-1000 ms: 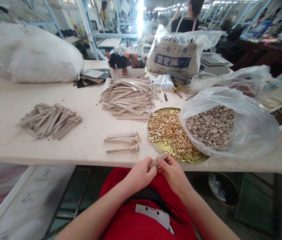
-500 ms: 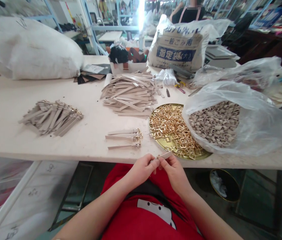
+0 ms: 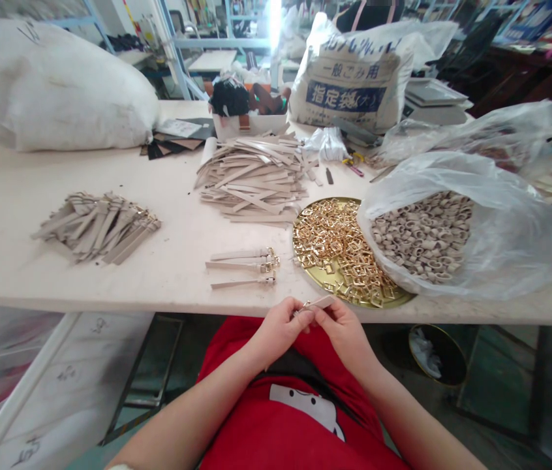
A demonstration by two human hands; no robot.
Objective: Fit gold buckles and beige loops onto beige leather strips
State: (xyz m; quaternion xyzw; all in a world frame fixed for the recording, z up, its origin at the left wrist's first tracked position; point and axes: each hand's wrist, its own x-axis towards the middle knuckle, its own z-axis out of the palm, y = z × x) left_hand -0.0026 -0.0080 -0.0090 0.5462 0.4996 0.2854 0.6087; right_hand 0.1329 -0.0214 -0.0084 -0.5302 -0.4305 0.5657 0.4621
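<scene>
I am pinching a beige strap (image 3: 319, 303) between both hands, just below the near edge of the table (image 3: 173, 215) and over my red shirt (image 3: 276, 418). My left hand (image 3: 278, 326) is closing thumb and fingers on its lower end, and my right hand (image 3: 344, 329) is gripping it just beside, so the two hands are touching. The strap's free end is pointing up and away to the right, towards the table edge.

Just beyond my grip, three finished straps (image 3: 244, 267) with small gold buckles are lying side by side on the pale, worn tabletop. Just beyond my right hand a round gold tray (image 3: 322, 282) is sitting heaped with gold buckles (image 3: 339, 241). A clear plastic bag (image 3: 501, 254) of beige loops (image 3: 423, 235) is leaning onto that tray from the right. Farther out from my hands a loose pile of plain straps (image 3: 256, 176) is spreading across the middle of the table. Well off to the left another heap of buckled straps (image 3: 97, 225) is lying. At the far side a big white sack (image 3: 55, 85), a small box of dark scraps (image 3: 249, 124) and a printed sack (image 3: 349, 85) are standing. Under the table to my right a round bin (image 3: 436, 356) is sitting on the floor. Behind everything, blue metal racks and more worktables are filling a long, bright workshop.
</scene>
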